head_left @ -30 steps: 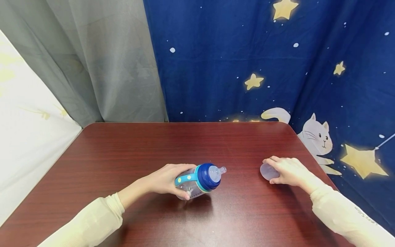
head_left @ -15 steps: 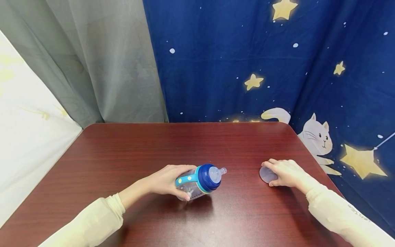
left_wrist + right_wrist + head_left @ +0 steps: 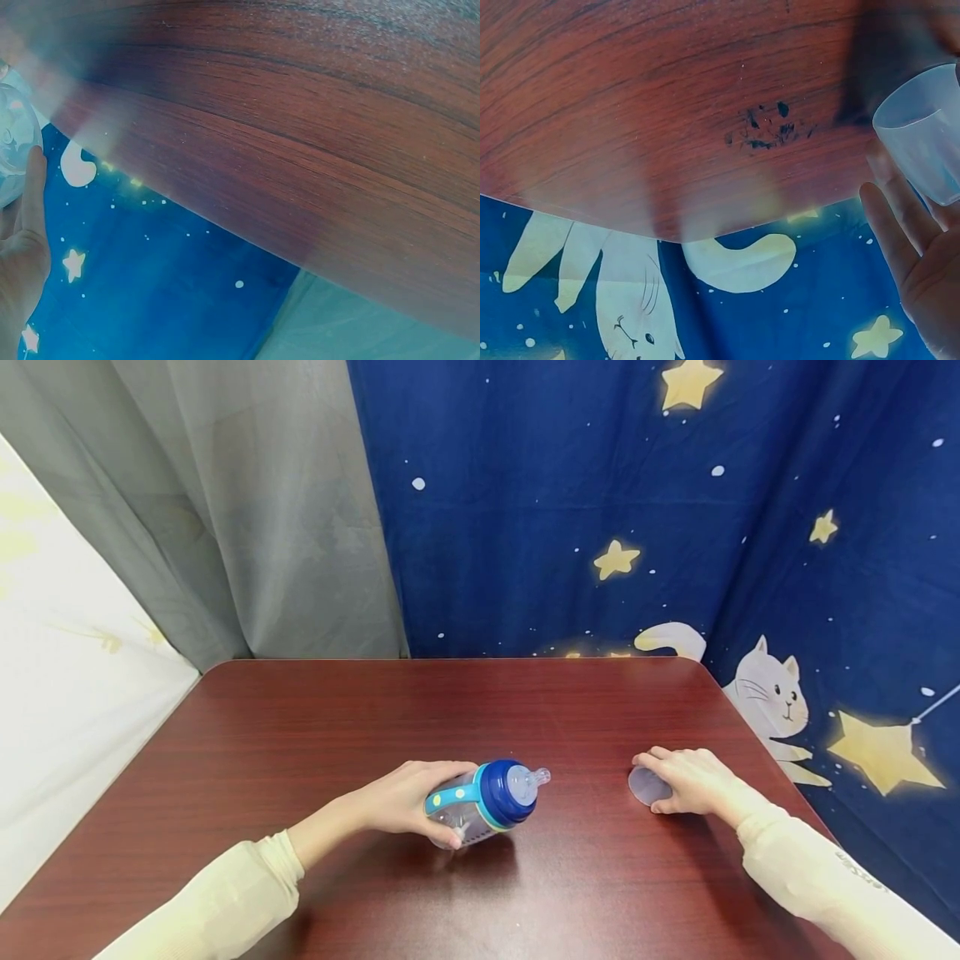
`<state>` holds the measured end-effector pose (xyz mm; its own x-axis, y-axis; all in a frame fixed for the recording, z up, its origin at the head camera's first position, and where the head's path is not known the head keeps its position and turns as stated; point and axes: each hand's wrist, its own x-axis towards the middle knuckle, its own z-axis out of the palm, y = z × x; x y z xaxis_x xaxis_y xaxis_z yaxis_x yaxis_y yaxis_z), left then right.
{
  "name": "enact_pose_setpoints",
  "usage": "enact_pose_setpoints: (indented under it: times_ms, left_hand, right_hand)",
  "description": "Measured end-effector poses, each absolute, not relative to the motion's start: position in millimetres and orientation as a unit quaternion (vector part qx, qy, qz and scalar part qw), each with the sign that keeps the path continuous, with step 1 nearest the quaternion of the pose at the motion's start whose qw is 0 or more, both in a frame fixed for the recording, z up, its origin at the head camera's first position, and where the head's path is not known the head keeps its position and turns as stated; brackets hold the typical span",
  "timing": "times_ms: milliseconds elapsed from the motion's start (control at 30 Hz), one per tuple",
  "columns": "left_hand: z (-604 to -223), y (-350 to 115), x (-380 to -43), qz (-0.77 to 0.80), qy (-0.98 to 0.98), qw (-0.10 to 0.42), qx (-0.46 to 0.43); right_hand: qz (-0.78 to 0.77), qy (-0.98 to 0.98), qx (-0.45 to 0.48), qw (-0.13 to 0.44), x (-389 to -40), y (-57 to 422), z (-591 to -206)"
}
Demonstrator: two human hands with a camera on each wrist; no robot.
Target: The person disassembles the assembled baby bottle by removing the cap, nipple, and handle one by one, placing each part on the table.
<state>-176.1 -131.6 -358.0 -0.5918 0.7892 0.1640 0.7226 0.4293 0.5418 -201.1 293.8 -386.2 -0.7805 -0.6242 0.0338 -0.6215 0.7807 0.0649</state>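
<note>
"Blue and clear, that bottle (image 3: 489, 800) is leaning sideways over the table (image 3: 450, 710). What is holding it?"

"The left hand (image 3: 411, 795) is gripping its body, thumb and fingers curling round it; the nipple (image 3: 542, 776) is pointing away from that hand."

"And the right hand (image 3: 693, 781)?"

"Well apart from the bottle, beyond its nipple, it is pinching a translucent cup (image 3: 648, 786) between thumb and fingers."

Cream sleeves (image 3: 217, 902), gathered cuffs (image 3: 282, 857), dark lettering (image 3: 861, 870) on the right sleeve (image 3: 810, 881)
</note>
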Motion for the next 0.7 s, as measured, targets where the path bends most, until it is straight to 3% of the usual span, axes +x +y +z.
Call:
enact_pose_setpoints:
  times_ms: [400,700]
  left_hand:
    - [-356.9,-130.9,-176.2,0.287,0.845,0.055,0.448]
    - [-356.4,-131.1,-174.9,0.29,0.845,0.057,0.445]
  right_hand:
    - [-0.014,-0.95,0.312,0.009,-201.1,295.1,-382.9]
    - [-0.011,-0.956,0.289,0.043,-197.1,296.5,-364.7]
